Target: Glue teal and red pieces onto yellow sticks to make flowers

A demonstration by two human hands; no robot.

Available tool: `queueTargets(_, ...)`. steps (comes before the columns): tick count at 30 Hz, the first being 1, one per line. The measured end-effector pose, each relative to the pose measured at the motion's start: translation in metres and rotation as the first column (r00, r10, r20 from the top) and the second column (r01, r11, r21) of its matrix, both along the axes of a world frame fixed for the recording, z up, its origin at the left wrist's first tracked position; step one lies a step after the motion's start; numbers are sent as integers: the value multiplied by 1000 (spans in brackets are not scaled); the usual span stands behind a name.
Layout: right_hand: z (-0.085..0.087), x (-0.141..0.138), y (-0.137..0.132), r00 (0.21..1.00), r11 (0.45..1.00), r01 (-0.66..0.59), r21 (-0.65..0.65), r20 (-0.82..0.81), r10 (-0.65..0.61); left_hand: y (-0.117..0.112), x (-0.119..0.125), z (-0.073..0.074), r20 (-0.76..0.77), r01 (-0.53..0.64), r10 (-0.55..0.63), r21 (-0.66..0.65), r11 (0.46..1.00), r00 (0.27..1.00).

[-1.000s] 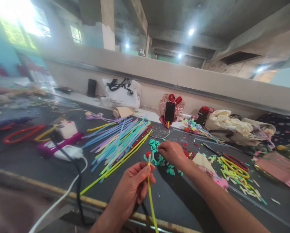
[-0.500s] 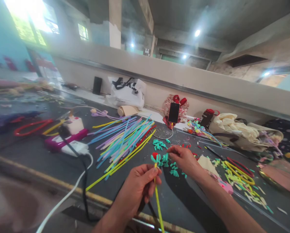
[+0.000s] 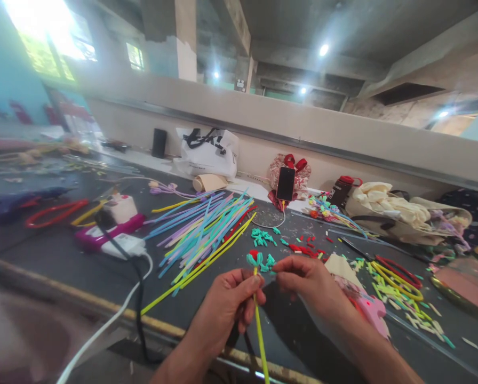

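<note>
My left hand point(image 3: 233, 296) pinches a yellow pipe cleaner stem point(image 3: 260, 330) just below its top. On the stem sits a small flower head point(image 3: 254, 258) of teal pieces around a red centre. Just right of it, my right hand point(image 3: 305, 280) is closed in a pinch, a short teal pipe cleaner piece point(image 3: 273, 272) showing at the fingertips, mostly hidden by them. Beyond the hands lies a pile of short teal pieces point(image 3: 263, 237), with red pieces point(image 3: 305, 249) beside it. A pink glue gun point(image 3: 371, 312) is partly covered by my right forearm.
Long coloured pipe cleaners point(image 3: 207, 229) lie heaped left of centre. A power strip point(image 3: 109, 234) and cables are farther left. Scissors point(image 3: 399, 277) and cut yellow-green pieces point(image 3: 407, 309) lie on the right. A phone point(image 3: 286, 184), white bag point(image 3: 209, 152) and bottle point(image 3: 340, 192) stand at the back.
My right hand has drawn back from the teal pieces, lower and nearer to me, its fingertips now beside the flower head. My left hand keeps its hold on the stem.
</note>
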State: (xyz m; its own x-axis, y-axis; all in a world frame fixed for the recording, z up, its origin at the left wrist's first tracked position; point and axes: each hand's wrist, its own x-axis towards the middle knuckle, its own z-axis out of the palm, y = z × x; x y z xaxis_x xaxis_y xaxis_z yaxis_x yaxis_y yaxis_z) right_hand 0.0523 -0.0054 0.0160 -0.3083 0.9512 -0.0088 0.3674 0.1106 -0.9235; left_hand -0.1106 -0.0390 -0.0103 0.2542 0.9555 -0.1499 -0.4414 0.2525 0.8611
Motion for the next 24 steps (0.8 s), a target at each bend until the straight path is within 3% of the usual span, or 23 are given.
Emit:
queueTargets(4,5,-11,-25,999,998,-18,-57,-39,16,-1,0,2,11,19,-19,-13,1000,1000)
queueTargets(11,8,-24,-29,981,984,39,174,181,-71,0,-1,0,60,22,-21,-10,1000,998)
queueTargets(18,1,-23,-30,973,961,62,268,196,-117,-2,2,1,40,21,-22,21,1000,999)
queueTargets(20,1,-23,-29,982,975,66,213,158,-101,-2,2,0,27,15,-16,30,999,1000)
queueTargets(24,2,-20,-27,998,995,23,-97,-55,-29,-2,1,-4,-3,52,-52,36,998,999)
